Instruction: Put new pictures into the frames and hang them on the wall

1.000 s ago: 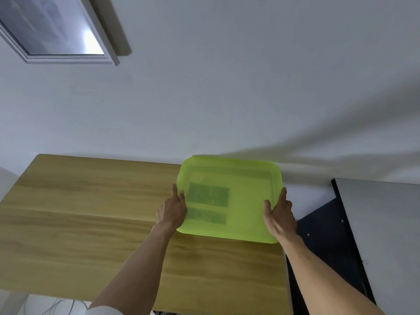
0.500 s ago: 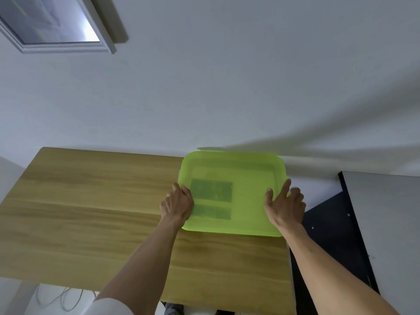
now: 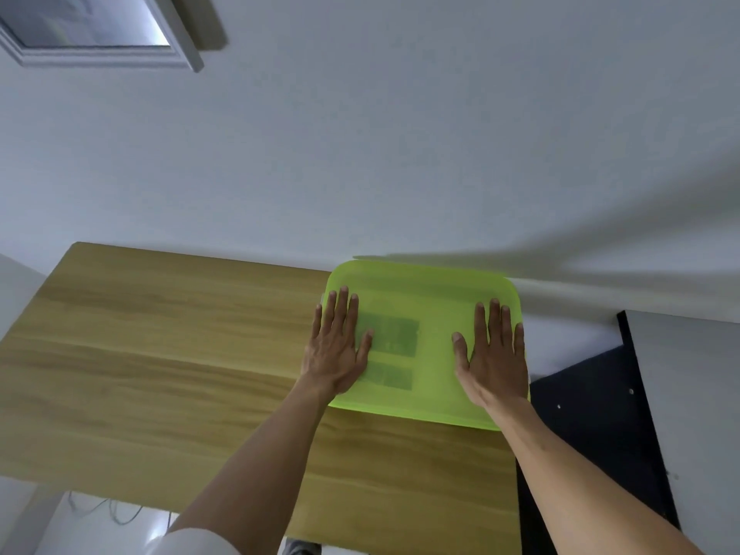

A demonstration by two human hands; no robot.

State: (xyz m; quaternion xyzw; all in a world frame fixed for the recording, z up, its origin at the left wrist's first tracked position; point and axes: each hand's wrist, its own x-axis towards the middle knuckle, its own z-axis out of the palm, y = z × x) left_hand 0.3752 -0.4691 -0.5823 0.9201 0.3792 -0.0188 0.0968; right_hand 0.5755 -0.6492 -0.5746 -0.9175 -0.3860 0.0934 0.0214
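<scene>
On table (image 3: 160,354): one green lid (image 3: 432,290); left hand (image 3: 336,354), right hand (image 3: 494,358) pressing flat, fingers straight; one wall frame (image 3: 100,56).

The room is evenly, softly lit, rather dim and cool, with broad blurred shadows fanning across the white wall (image 3: 400,134) above the tabletop's (image 3: 160,354) far right corner. A pale glare sits on the picture frame's (image 3: 100,30) glass. Straight edges bow near the picture's borders, and the frame looks slightly smeared.
</scene>
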